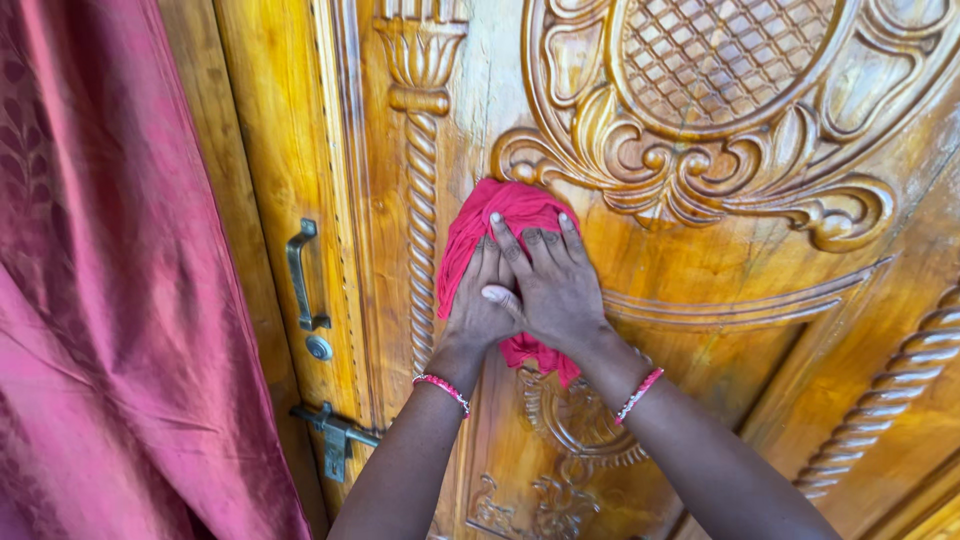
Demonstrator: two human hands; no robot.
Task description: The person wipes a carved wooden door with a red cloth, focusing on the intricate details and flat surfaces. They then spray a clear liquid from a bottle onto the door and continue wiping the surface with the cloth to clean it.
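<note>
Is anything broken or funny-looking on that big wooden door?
Nothing stands out. The carved golden wooden door looks whole; both hands, right hand over left hand, press a crumpled pink cloth against it.
</note>
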